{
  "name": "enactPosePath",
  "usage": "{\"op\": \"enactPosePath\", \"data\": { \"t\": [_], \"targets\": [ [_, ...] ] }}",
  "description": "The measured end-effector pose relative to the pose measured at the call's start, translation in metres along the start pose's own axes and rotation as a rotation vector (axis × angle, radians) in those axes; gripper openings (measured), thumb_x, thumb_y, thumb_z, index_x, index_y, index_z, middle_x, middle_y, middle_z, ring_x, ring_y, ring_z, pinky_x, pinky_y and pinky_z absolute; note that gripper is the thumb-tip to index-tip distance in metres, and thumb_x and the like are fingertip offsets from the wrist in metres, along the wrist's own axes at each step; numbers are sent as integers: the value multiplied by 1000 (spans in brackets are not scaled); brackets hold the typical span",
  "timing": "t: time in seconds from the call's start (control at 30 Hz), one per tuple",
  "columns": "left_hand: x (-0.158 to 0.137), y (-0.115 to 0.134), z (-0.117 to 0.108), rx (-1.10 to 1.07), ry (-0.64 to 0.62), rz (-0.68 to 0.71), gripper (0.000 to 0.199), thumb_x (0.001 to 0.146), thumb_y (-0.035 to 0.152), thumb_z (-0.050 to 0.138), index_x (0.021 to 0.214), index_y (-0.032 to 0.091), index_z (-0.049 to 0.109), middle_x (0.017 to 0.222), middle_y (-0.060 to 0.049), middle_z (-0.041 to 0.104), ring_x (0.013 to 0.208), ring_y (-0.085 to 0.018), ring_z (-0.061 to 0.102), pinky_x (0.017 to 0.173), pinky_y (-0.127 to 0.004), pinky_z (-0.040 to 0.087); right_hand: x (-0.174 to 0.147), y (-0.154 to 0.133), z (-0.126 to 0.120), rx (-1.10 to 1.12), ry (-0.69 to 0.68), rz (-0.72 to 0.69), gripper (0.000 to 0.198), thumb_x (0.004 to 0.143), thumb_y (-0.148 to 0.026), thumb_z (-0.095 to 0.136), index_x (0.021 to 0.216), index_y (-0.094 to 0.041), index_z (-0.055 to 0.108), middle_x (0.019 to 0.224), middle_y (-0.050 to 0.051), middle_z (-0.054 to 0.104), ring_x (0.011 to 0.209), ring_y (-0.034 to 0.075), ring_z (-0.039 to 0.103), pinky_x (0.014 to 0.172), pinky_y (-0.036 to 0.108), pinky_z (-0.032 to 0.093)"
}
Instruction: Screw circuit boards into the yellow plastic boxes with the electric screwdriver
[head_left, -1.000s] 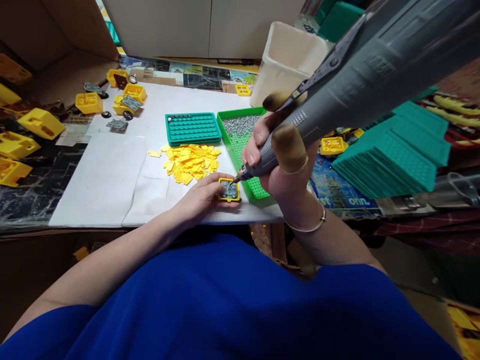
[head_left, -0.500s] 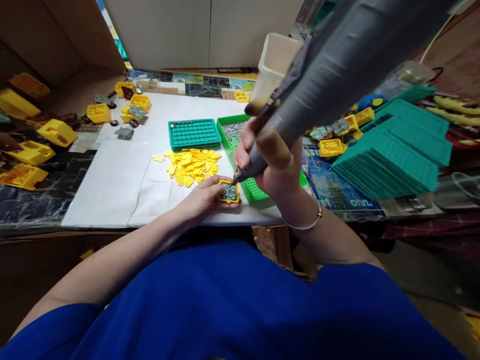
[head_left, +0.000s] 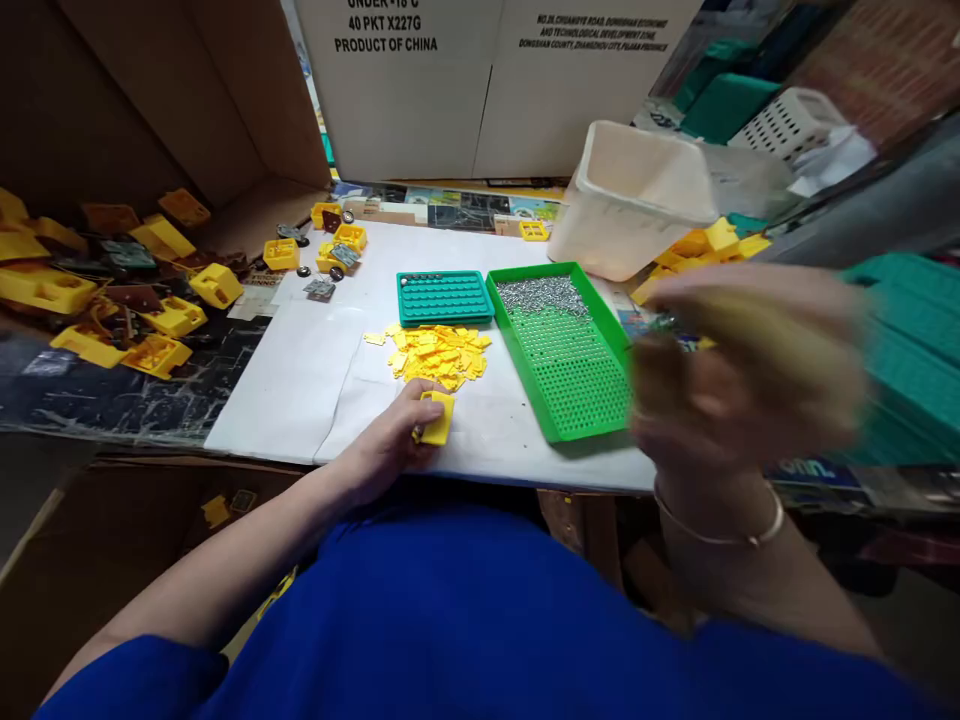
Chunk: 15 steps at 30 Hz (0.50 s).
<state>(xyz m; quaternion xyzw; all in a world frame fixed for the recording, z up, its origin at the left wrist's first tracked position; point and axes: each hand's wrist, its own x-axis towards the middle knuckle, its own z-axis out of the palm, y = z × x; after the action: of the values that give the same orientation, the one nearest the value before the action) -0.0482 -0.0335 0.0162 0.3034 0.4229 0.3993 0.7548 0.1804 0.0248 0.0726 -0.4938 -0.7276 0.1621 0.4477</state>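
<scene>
My left hand (head_left: pixel 396 432) is closed around a small yellow plastic casing (head_left: pixel 439 420), thumb on its smooth flat face, just above the front of the white work surface (head_left: pixel 300 385). A pile of flat yellow plastic pieces (head_left: pixel 439 352) lies right behind that hand. My right hand (head_left: pixel 739 375) is raised to the right of the green perforated tray (head_left: pixel 581 385), smeared by motion, so its fingers and anything in them cannot be made out. Small silvery screws (head_left: pixel 544 294) fill the tray's far end. Beyond the hand a blurred grey shape (head_left: pixel 904 190) shows, perhaps the power screwdriver.
A teal ridged tray (head_left: pixel 444 298) sits left of the green one. Behind stands a translucent plastic bin (head_left: pixel 637 200). Yellow casings with circuit boards (head_left: pixel 154 315) lie at left by a cardboard box (head_left: pixel 225 110). Stacked teal trays (head_left: pixel 911 350) occupy the right.
The grey power screwdriver has left the casing, and my right hand has swung away to the right. In my left hand the casing now shows its smooth yellow face instead of the circuit board.
</scene>
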Motion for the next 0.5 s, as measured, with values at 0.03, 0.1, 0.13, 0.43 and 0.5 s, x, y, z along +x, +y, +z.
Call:
{"op": "enactPosePath", "data": {
  "t": [0.03, 0.1, 0.13, 0.43, 0.5],
  "targets": [
    [-1, 0, -4, 3, -22, 3, 38, 75, 40, 71, 101, 19, 54, 64, 7, 52, 46, -5, 42, 40, -15, 34, 12, -2, 12, -18, -21, -68, 34, 84, -62, 56, 97, -37, 74, 103, 3, 71, 109, 26, 63, 93, 49, 51],
    [-2, 1, -9, 0, -50, 5, 42, 77, 39, 74, 107, 17, 57, 75, 1, 62, 60, -10, 58, 53, -21, 51, 45, 0, 44, -185, -271, -291, 27, 91, -33, 53, 106, -26, 75, 103, 6, 72, 97, 23, 66, 90, 46, 53],
    [-3, 1, -10, -20, -60, 6, 44, 77, 38, 75, 110, 15, 58, 82, -3, 66, 71, -14, 66, 63, -26, 56, 63, 4, 62, -288, -395, -326, 29, 91, -23, 51, 108, -21, 75, 104, 8, 72, 98, 24, 66, 90, 44, 53],
    [-10, -1, -21, -212, -19, 34, 31, 87, 32, 65, 111, 13, 58, 110, -16, 72, 102, -30, 72, 91, -41, 55, 139, 33, 156, -681, -696, -290, 32, 87, -12, 50, 107, -8, 74, 107, 17, 71, 97, 27, 63, 83, 37, 46],
    [-10, -2, -23, -225, -23, 31, 29, 85, 28, 65, 109, 14, 56, 108, -15, 73, 102, -30, 72, 94, -43, 54, 138, 35, 158, -691, -711, -293, 31, 86, -10, 49, 104, -7, 74, 106, 19, 71, 97, 28, 62, 84, 38, 45]
  ]
}}
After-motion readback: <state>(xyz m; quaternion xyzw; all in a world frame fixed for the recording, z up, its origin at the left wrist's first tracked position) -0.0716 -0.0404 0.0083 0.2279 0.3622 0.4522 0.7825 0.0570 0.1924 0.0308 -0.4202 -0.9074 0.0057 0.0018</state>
